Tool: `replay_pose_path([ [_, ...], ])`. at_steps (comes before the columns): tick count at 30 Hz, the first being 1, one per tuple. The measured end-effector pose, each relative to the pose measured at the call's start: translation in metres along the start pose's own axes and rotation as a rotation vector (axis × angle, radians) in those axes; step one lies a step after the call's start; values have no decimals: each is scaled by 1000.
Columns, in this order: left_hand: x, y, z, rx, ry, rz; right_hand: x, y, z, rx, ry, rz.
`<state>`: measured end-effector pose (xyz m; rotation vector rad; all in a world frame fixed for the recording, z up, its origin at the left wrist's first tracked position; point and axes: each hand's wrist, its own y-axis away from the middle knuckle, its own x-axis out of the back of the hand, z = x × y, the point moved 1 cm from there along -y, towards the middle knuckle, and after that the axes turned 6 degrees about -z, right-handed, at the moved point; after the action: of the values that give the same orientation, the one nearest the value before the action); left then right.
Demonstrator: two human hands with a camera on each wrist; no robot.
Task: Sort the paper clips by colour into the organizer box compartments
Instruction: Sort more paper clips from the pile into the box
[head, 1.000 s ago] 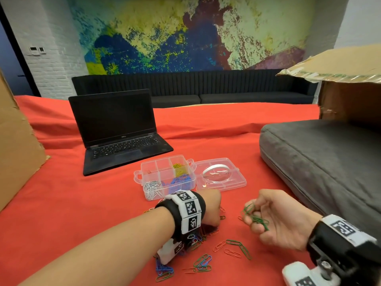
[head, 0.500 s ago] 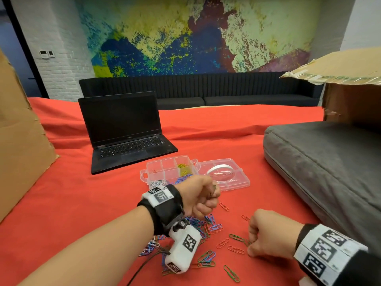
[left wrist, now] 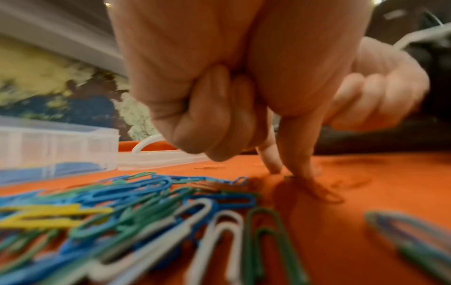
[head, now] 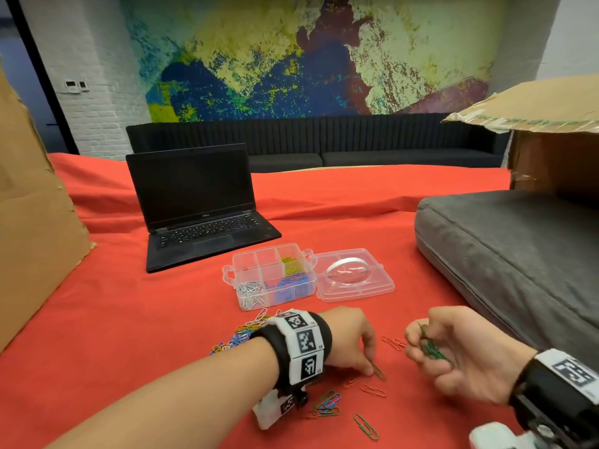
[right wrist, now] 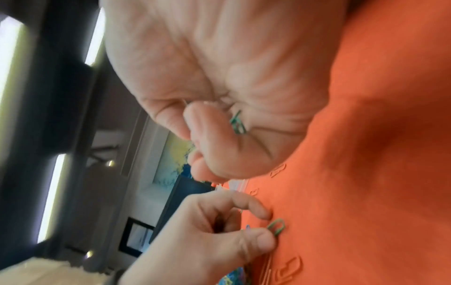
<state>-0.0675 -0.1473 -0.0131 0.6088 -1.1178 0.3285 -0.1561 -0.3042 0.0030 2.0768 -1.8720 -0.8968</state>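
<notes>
Pinching a green clip (head: 377, 372) against the red bench (head: 162, 319), the left hand (head: 348, 343) works; at its 3 o'clock, the right hand (head: 460, 351) clutches a bunch of green clips (head: 429, 346).

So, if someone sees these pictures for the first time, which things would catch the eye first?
Probably the two hands low over the red cloth: the right hand holds a bunch of green paper clips, and the left hand touches a single green clip. Behind them is the open clear organizer box, with a black laptop further back.
</notes>
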Motion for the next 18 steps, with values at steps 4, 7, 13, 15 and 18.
replay_pose_path([
  [4, 2, -1, -4, 18, -6, -52, -8, -1, 8, 17, 429, 80],
  [7, 10, 7, -19, 110, 255, -63, -24, -2, 13, 29, 833, 75],
  [13, 21, 48, -53, -50, 1478, -101, -60, -8, 29, 119, 1596, 70],
  [15, 20, 60, -59, -217, 1710, -67, -64, -9, 32, 135, 1683, 73],
  [18, 16, 70, -63, -346, 1884, 3, -62, -10, 34, 91, 1699, 56],
])
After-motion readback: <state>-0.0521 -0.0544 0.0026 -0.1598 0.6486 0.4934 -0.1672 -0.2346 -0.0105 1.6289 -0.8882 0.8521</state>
